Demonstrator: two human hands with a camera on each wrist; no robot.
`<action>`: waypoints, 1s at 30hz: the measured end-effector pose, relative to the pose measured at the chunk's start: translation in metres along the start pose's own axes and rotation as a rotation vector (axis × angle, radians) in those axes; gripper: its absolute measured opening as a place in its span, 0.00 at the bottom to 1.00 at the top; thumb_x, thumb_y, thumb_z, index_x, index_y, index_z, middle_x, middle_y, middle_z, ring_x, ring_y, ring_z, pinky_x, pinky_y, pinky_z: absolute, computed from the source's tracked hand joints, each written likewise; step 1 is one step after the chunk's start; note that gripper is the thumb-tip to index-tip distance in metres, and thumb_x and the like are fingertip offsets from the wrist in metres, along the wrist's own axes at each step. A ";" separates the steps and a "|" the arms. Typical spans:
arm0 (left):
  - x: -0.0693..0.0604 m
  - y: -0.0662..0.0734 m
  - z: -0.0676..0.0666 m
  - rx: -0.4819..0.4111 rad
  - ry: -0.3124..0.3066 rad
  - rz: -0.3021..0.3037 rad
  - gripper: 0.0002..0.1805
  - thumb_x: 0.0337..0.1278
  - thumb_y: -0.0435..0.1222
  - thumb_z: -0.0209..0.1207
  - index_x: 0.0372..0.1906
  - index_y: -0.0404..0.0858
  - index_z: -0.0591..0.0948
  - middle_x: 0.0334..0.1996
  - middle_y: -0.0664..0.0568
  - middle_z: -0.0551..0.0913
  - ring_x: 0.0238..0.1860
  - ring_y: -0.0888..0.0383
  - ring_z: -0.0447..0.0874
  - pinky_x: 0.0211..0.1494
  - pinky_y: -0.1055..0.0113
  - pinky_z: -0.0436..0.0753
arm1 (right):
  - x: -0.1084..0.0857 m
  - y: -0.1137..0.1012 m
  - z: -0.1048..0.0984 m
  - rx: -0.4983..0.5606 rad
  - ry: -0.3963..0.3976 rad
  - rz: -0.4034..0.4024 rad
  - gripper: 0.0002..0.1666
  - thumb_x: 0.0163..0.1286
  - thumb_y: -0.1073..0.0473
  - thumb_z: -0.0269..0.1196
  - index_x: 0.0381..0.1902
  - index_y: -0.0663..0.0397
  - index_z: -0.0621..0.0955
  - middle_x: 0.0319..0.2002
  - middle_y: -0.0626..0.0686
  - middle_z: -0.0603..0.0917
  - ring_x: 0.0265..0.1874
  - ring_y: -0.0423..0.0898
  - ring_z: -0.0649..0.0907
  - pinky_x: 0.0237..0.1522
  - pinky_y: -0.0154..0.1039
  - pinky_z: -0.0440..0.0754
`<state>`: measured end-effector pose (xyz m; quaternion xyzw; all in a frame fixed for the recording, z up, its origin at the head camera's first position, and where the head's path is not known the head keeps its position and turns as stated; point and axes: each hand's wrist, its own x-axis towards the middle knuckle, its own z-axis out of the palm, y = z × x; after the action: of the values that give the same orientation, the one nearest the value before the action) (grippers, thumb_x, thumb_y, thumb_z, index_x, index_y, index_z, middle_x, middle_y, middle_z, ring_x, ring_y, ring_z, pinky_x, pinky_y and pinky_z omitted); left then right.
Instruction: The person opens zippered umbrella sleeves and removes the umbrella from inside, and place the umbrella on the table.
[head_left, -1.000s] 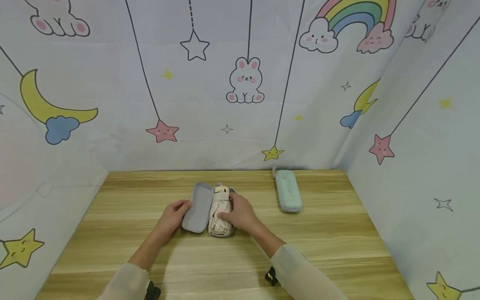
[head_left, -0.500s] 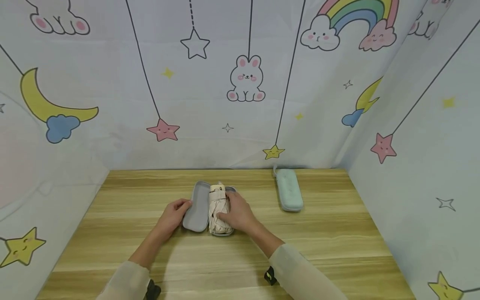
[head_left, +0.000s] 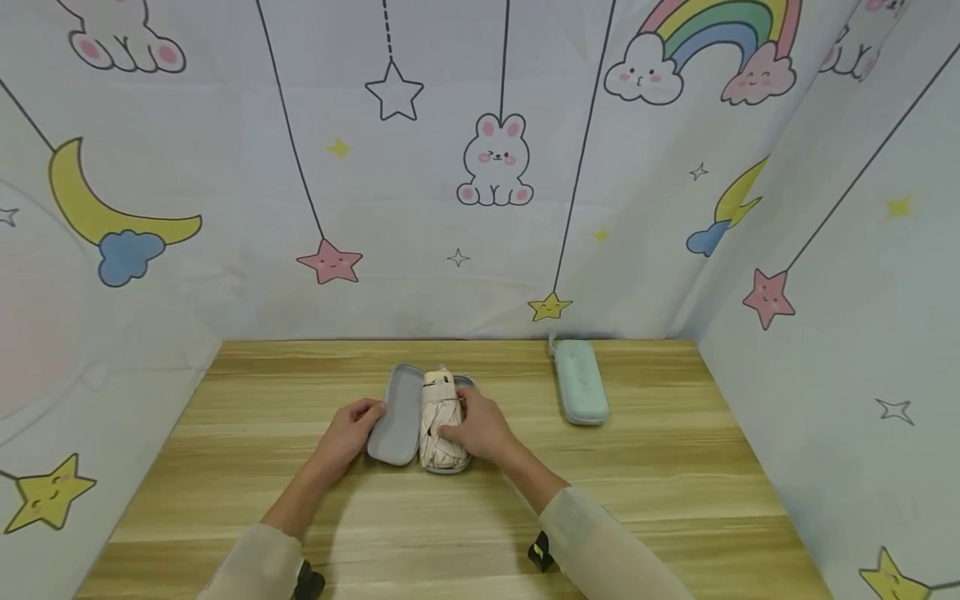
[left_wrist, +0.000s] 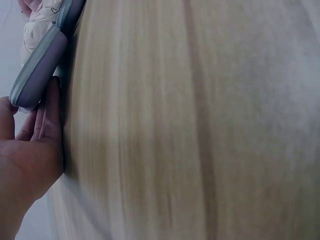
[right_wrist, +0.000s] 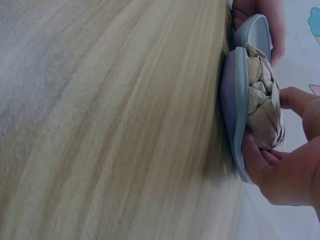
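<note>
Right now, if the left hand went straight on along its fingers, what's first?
The grey case's open half, whose edge the left hand pinches; beyond that, probably the cream bundle, though depth is unclear.

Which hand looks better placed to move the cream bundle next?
Probably the right hand: its thumb and fingers grip the cream bundle, while the left hand holds the edge of the open gray case.
</note>
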<state>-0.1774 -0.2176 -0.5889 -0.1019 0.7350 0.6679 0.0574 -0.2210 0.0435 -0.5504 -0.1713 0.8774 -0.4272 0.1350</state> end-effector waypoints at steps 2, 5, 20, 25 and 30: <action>0.000 0.000 0.001 0.000 0.006 0.001 0.25 0.82 0.46 0.56 0.63 0.27 0.80 0.48 0.39 0.87 0.42 0.54 0.87 0.42 0.64 0.87 | 0.000 0.001 0.001 -0.004 0.005 -0.009 0.42 0.66 0.53 0.76 0.73 0.59 0.73 0.58 0.58 0.84 0.53 0.53 0.84 0.53 0.50 0.85; -0.001 0.001 0.001 0.019 0.011 0.004 0.25 0.83 0.46 0.55 0.63 0.28 0.79 0.49 0.39 0.86 0.43 0.53 0.86 0.42 0.64 0.87 | 0.001 0.003 0.001 0.004 0.000 -0.022 0.42 0.67 0.53 0.76 0.74 0.57 0.73 0.60 0.57 0.83 0.56 0.53 0.84 0.55 0.49 0.84; -0.002 -0.001 0.000 0.123 0.066 0.030 0.24 0.82 0.46 0.55 0.62 0.28 0.81 0.51 0.40 0.86 0.47 0.55 0.84 0.47 0.68 0.83 | 0.000 0.016 0.001 0.316 -0.004 -0.016 0.43 0.66 0.59 0.77 0.75 0.55 0.72 0.58 0.55 0.78 0.45 0.47 0.82 0.43 0.43 0.86; -0.002 -0.002 0.000 0.125 0.065 0.030 0.25 0.83 0.47 0.55 0.63 0.29 0.81 0.53 0.39 0.86 0.49 0.54 0.84 0.48 0.68 0.83 | -0.002 0.018 0.002 0.366 0.012 -0.031 0.43 0.67 0.60 0.76 0.76 0.56 0.71 0.59 0.55 0.77 0.45 0.47 0.82 0.43 0.43 0.87; -0.003 -0.002 0.002 0.121 0.063 0.030 0.25 0.83 0.47 0.55 0.63 0.28 0.81 0.52 0.40 0.86 0.48 0.55 0.84 0.48 0.68 0.83 | -0.004 0.018 0.002 0.409 0.021 -0.047 0.43 0.67 0.61 0.76 0.77 0.57 0.70 0.60 0.57 0.77 0.45 0.48 0.83 0.43 0.43 0.88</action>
<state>-0.1739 -0.2158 -0.5906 -0.1080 0.7770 0.6195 0.0304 -0.2204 0.0540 -0.5651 -0.1564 0.7696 -0.6011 0.1480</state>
